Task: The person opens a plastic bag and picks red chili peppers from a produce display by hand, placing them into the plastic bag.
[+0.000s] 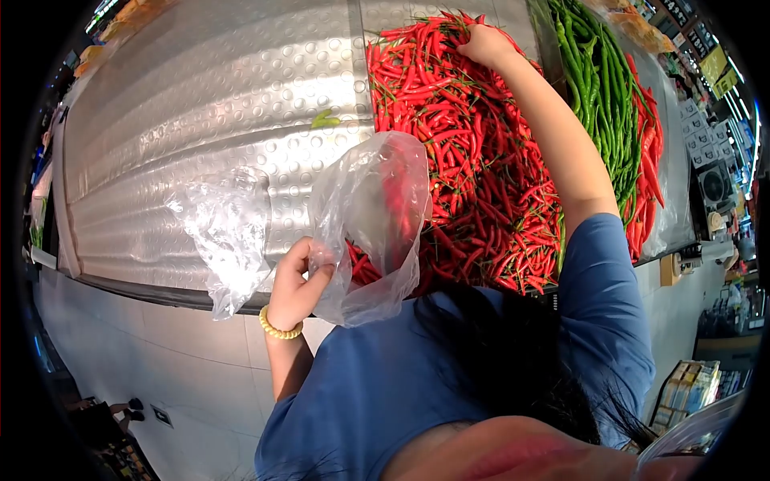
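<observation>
Head view shows me the left hand (298, 282) pinching a clear plastic bag (341, 180) at the left side of the red chillies (473, 160). At their far edge the right hand (485, 46) reaches in, its grip unclear to me; well to their right, price signs (674, 11) carry digits too small to read surely.

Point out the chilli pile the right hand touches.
The small red chillies: the right hand is at their far edge; the green chillies and larger red chillies lie farther right.

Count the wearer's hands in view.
2: the left hand holds the clear plastic bag; the right hand is at the far end of the red chilies. Neither is fully hidden.
</observation>
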The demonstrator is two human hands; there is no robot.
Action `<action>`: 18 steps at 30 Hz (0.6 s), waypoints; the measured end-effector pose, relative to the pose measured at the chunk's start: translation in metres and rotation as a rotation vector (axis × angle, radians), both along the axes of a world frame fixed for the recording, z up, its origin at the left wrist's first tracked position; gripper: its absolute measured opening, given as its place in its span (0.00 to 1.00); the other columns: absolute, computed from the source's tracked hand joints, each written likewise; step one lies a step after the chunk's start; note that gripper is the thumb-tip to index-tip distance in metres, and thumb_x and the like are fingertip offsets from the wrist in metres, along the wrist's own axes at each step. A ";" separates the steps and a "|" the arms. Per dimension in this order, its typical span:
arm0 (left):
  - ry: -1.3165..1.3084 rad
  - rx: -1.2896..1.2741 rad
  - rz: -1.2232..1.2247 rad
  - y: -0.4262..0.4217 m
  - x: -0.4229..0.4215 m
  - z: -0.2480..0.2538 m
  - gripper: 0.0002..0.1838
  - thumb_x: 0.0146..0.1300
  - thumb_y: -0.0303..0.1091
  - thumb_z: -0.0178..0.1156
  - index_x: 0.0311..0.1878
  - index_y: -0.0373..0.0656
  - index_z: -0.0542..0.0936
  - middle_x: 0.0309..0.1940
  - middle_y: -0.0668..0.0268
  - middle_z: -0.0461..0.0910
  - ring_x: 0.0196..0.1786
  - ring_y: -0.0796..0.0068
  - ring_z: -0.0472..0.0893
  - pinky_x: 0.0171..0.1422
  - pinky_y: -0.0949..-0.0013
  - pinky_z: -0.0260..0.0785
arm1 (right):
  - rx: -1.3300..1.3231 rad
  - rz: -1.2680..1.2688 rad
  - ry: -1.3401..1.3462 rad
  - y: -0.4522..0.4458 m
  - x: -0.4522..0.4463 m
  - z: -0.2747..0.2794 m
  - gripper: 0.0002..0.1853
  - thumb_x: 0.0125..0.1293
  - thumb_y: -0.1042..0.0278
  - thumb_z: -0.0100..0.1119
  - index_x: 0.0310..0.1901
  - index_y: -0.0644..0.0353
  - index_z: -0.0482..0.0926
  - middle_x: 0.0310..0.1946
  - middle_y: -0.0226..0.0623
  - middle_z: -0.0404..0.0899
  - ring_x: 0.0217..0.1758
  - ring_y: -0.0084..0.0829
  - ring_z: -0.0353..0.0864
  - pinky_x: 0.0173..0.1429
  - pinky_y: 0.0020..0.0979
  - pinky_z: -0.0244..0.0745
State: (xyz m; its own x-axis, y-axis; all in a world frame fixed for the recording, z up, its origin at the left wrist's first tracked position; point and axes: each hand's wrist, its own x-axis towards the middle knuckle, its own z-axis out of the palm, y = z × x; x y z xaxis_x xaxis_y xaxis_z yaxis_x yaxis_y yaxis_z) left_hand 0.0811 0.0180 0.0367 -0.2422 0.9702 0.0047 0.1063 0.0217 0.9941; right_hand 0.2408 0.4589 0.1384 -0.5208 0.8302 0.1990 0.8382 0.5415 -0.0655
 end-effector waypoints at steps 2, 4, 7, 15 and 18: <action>-0.006 -0.001 0.003 0.000 0.000 0.000 0.10 0.56 0.16 0.51 0.41 0.37 0.72 0.34 0.72 0.74 0.39 0.85 0.71 0.44 0.78 0.64 | 0.059 0.063 0.079 -0.001 0.002 0.003 0.22 0.54 0.58 0.59 0.49 0.59 0.73 0.39 0.48 0.80 0.46 0.46 0.79 0.51 0.41 0.73; -0.005 -0.008 0.000 0.001 0.000 0.000 0.10 0.56 0.16 0.51 0.41 0.37 0.72 0.33 0.72 0.74 0.38 0.85 0.71 0.44 0.79 0.64 | 0.127 0.119 0.169 0.000 0.003 0.010 0.23 0.54 0.58 0.59 0.51 0.58 0.72 0.40 0.49 0.80 0.47 0.48 0.78 0.52 0.42 0.73; 0.001 0.005 -0.005 0.002 0.000 0.000 0.10 0.55 0.16 0.51 0.41 0.37 0.72 0.33 0.73 0.73 0.38 0.85 0.71 0.44 0.79 0.64 | 0.003 0.155 0.385 -0.027 0.000 0.027 0.26 0.58 0.63 0.58 0.56 0.66 0.66 0.43 0.49 0.77 0.47 0.44 0.77 0.52 0.40 0.71; -0.001 -0.012 0.011 0.003 -0.001 0.000 0.09 0.55 0.17 0.52 0.39 0.37 0.73 0.33 0.72 0.74 0.38 0.86 0.72 0.44 0.79 0.64 | -0.353 0.107 0.430 0.018 -0.009 -0.005 0.22 0.47 0.51 0.68 0.31 0.65 0.79 0.29 0.42 0.81 0.34 0.36 0.81 0.44 0.35 0.73; 0.005 -0.017 0.003 0.002 -0.001 -0.002 0.09 0.55 0.16 0.51 0.40 0.37 0.72 0.33 0.73 0.74 0.38 0.86 0.71 0.44 0.79 0.64 | -0.357 0.018 0.359 0.015 -0.025 -0.016 0.26 0.46 0.45 0.69 0.23 0.66 0.79 0.25 0.41 0.80 0.31 0.34 0.80 0.42 0.34 0.72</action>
